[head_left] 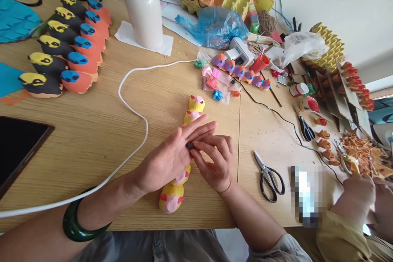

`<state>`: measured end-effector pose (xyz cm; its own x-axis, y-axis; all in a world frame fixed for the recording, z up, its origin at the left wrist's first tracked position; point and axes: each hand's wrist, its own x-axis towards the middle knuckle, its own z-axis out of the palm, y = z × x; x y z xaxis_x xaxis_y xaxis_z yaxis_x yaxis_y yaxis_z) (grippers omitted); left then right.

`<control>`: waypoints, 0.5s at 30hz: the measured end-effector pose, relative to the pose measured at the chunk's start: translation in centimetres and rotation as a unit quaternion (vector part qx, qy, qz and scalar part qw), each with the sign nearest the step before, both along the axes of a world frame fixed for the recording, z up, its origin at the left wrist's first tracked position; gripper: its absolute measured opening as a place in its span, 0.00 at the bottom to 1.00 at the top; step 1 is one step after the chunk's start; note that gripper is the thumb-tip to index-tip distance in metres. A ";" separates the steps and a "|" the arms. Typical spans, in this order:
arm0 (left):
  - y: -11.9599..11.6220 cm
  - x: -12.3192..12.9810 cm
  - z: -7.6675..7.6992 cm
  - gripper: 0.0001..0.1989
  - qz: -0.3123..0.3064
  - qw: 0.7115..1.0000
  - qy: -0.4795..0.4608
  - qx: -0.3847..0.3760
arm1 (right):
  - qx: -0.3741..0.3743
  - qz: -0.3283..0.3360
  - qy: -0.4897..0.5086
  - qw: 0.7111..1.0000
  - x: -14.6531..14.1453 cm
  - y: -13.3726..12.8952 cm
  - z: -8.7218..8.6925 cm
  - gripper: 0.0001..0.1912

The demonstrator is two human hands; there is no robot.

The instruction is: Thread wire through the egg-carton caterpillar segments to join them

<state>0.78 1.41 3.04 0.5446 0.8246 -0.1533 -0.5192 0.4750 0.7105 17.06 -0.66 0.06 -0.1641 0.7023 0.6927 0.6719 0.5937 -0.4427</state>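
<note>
My left hand is held flat with its fingers stretched out, palm turned toward my right hand. Between the thumb and fingertips of my right hand is a small dark lump of clay, which also touches the left palm. Below both hands lies a row of yellow egg-carton cups with pink and red clay parts; its near end and far end show, while my hands cover the middle. A dark green bangle circles my left wrist.
Black-handled scissors lie to the right. A white cable crosses the table at left. Black and orange carton rows, a white bottle and clay packets stand farther back. Another person's hands work at far right.
</note>
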 end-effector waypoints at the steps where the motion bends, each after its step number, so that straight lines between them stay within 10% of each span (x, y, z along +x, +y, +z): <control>1: -0.1 -0.1 0.0 0.34 0.005 1.000 0.022 0.020 | -0.002 -0.005 0.001 1.000 0.1 0.0 0.1 0.19; 7: 0.5 -0.6 -0.4 0.20 0.120 0.955 0.251 0.107 | 0.011 -0.049 0.007 0.999 0.5 0.1 0.2 0.14; 15: 1.0 -0.4 -1.2 0.14 0.120 0.952 0.262 0.099 | 0.010 -0.039 -0.009 0.999 0.9 0.6 -0.1 0.11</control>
